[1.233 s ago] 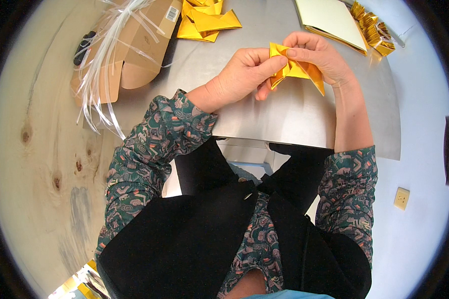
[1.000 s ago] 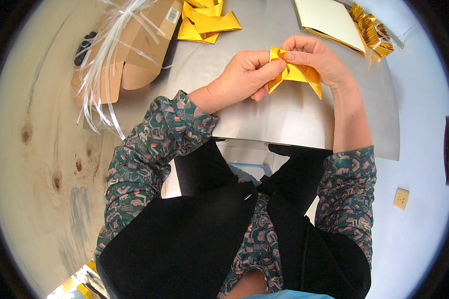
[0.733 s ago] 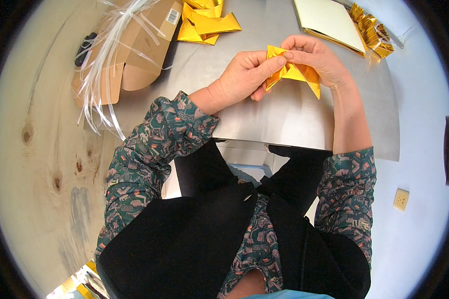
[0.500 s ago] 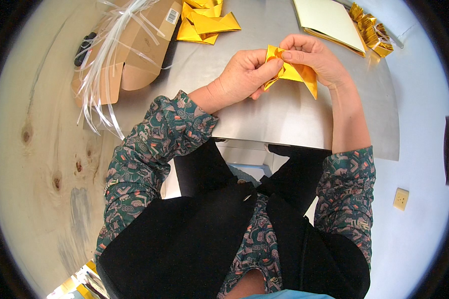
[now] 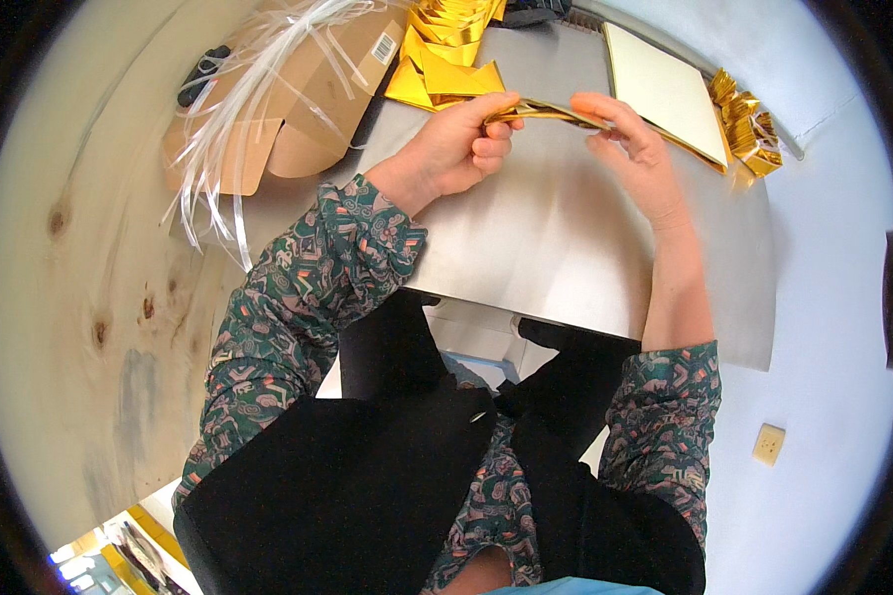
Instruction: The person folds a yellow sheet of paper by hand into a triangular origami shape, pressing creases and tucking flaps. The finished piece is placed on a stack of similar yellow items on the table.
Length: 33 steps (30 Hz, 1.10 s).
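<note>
A folded piece of gold foil paper (image 5: 548,110) is held up over the metal table, seen nearly edge-on as a thin curved strip. My left hand (image 5: 458,147) is closed, pinching its left end between thumb and bent fingers. At the other end, my right hand (image 5: 633,147) grips the paper between thumb and fingertips. Just beyond my left hand lies a pile of gold folded pieces (image 5: 456,75). To the far right of my right hand is a stack of sheets (image 5: 665,91), cream on top with gold showing at its lower edge.
At the left, a cardboard box (image 5: 313,84) carries loose white plastic strips (image 5: 223,109), with a black object (image 5: 203,75) beside it. Bundled gold folded pieces (image 5: 746,124) stand by the wall on the right. The metal table (image 5: 536,228) has a curved edge before me.
The gold paper has turned from showing its pointed face to nearly edge-on. My hands have moved farther apart along it. The whole view has shifted slightly.
</note>
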### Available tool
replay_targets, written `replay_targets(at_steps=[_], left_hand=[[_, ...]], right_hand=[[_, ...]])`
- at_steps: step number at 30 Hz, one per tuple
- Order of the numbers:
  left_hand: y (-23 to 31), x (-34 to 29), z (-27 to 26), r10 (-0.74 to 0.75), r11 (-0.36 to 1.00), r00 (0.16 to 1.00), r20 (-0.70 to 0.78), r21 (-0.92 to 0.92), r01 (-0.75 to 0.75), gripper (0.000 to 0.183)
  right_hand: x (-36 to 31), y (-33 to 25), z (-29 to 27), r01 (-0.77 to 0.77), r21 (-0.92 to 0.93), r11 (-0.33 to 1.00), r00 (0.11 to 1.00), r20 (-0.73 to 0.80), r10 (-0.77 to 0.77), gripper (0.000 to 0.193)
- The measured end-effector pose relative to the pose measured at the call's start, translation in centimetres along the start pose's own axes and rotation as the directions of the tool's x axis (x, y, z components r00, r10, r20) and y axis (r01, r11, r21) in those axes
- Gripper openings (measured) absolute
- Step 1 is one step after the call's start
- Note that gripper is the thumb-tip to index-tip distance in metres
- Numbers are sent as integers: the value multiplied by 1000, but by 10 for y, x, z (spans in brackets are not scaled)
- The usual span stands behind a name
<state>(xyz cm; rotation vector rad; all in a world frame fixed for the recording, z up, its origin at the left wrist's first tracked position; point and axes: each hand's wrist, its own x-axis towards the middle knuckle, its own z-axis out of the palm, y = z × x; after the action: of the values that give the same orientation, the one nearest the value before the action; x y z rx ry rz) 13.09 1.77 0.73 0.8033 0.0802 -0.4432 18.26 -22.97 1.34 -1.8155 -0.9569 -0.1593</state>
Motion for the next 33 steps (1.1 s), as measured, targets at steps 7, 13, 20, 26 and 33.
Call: replay_targets(at_steps=[7, 13, 20, 26, 33], left_hand=[[7, -3, -8, 383, 778, 917, -113, 575, -254, 42], [-1, 12, -9, 638, 471, 723, 265, 608, -639, 27], [4, 6, -10, 584, 442, 750, 309, 655, -613, 20], [2, 0, -6, 548, 438, 772, 321, 677, -592, 20], [2, -4, -4, 633, 137, 635, 442, 743, -655, 21]], right_hand=[[-3, 11, 6, -212, 170, 962, 966, -113, 232, 19], [-5, 3, 12, -291, 243, 925, 954, 3, 299, 19], [-6, -3, 15, -289, 241, 926, 956, 28, 291, 17], [-9, 1, 15, -185, 204, 961, 981, -24, 194, 18], [-10, 1, 15, -88, 119, 989, 993, -67, 97, 18]])
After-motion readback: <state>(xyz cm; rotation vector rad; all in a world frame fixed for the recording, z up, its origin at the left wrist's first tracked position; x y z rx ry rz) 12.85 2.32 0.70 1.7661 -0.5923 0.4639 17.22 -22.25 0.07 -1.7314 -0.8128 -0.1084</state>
